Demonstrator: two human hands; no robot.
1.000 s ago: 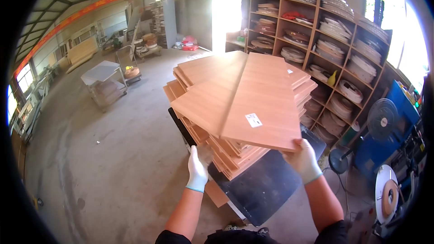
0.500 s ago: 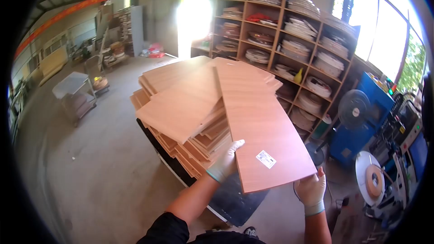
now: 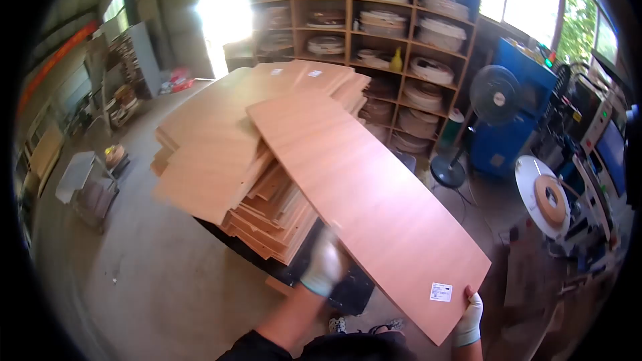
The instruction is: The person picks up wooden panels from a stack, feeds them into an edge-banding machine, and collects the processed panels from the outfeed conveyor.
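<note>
A long wood-grain panel [image 3: 374, 207] with a white label [image 3: 441, 292] lies slanted in front of me, its far end over a stack of similar panels [image 3: 207, 120]. My right hand [image 3: 471, 314], in a pale glove, grips the near right end, thumb on top and the other fingers hidden beneath. My left hand [image 3: 326, 264], also gloved, is at the panel's left long edge. Motion smears its fingers, so its hold on the edge is unclear.
The stack rests on a dark platform [image 3: 348, 294]. Behind stands a shelf unit [image 3: 349, 0] with coiled rolls. To the right are a standing fan [image 3: 495, 95], a blue machine [image 3: 515, 113] and a white reel [image 3: 542, 197]. A cart [image 3: 87, 180] stands left.
The panel has swung so its near end is farther right and lower, closer to me. My right hand moved down with it; my left hand shifted slightly down and left. The view turned right.
</note>
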